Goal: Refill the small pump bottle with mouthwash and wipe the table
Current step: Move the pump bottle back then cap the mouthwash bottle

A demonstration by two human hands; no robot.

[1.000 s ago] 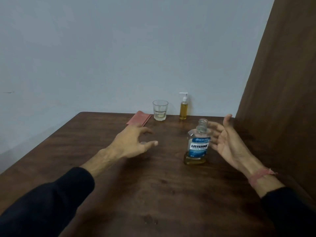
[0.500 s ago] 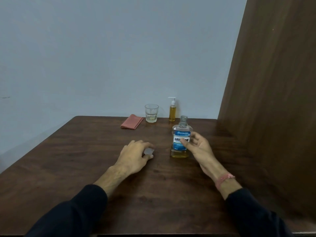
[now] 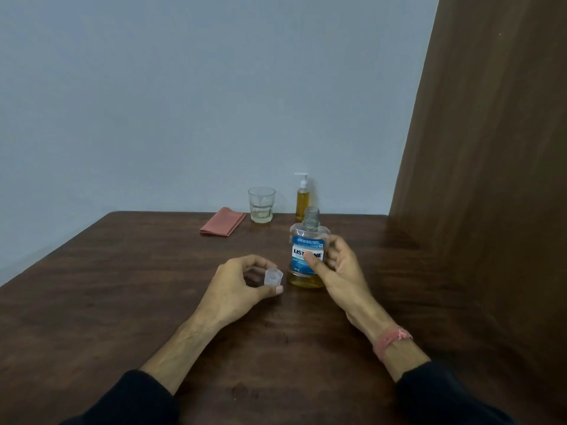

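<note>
A clear mouthwash bottle (image 3: 307,240) with a blue label and a little amber liquid at its bottom stands uncapped on the brown table (image 3: 122,302). My right hand (image 3: 339,271) wraps around its right side, thumb on the label. My left hand (image 3: 239,283) rests on the table just left of the bottle and pinches its clear cap (image 3: 273,277) between thumb and fingers. A small pump bottle (image 3: 302,197) of amber liquid with a white pump stands at the table's far edge against the wall. A folded pink cloth (image 3: 223,222) lies at the far edge, to the left.
A drinking glass (image 3: 261,204) with a bit of pale liquid stands between the cloth and the pump bottle. A brown wooden panel (image 3: 491,179) rises along the table's right side. A pale wall stands behind the table.
My right hand has closed around the mouthwash bottle. My left hand has turned so the clear cap shows between its fingers. The view has pulled back a little.
</note>
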